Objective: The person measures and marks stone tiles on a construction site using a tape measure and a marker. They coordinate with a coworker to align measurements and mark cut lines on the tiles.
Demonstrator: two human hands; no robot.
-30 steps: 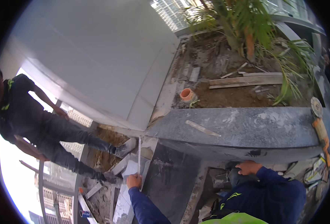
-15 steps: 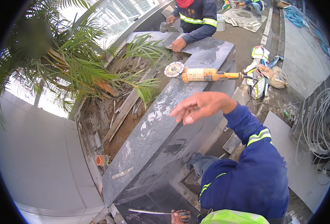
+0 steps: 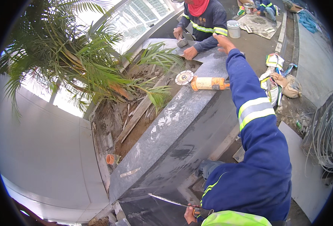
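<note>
Outstretched with fingers apart, my right hand (image 3: pixel 223 43) hangs empty in the air over the far end of the grey stone ledge (image 3: pixel 162 130), close to a co-worker's sleeve. My left hand (image 3: pixel 190 214), low in the picture, is closed around a tape measure (image 3: pixel 197 212). Its blade (image 3: pixel 168 199) sticks out toward the ledge's dark side face. An orange angle grinder (image 3: pixel 208 83) with a round cutting disc (image 3: pixel 184 77) lies on the ledge, its rear end hidden behind my right sleeve. A short flat strip (image 3: pixel 130 172) rests on the ledge's near end.
A co-worker (image 3: pixel 204 22) at the far end holds a mallet (image 3: pixel 182 43) over a slab. Palm fronds (image 3: pixel 76 56) overhang the soil bed (image 3: pixel 115 109), which holds planks and an orange pipe (image 3: pixel 110 159). Right are bags (image 3: pixel 274 81), coiled cable (image 3: pixel 324 132) and a white bucket (image 3: pixel 233 29).
My right hand has swung up and away, from above the ledge's middle to beyond the grinder. The tape measure has shifted slightly right and its blade tilts more. The view has moved a little.
</note>
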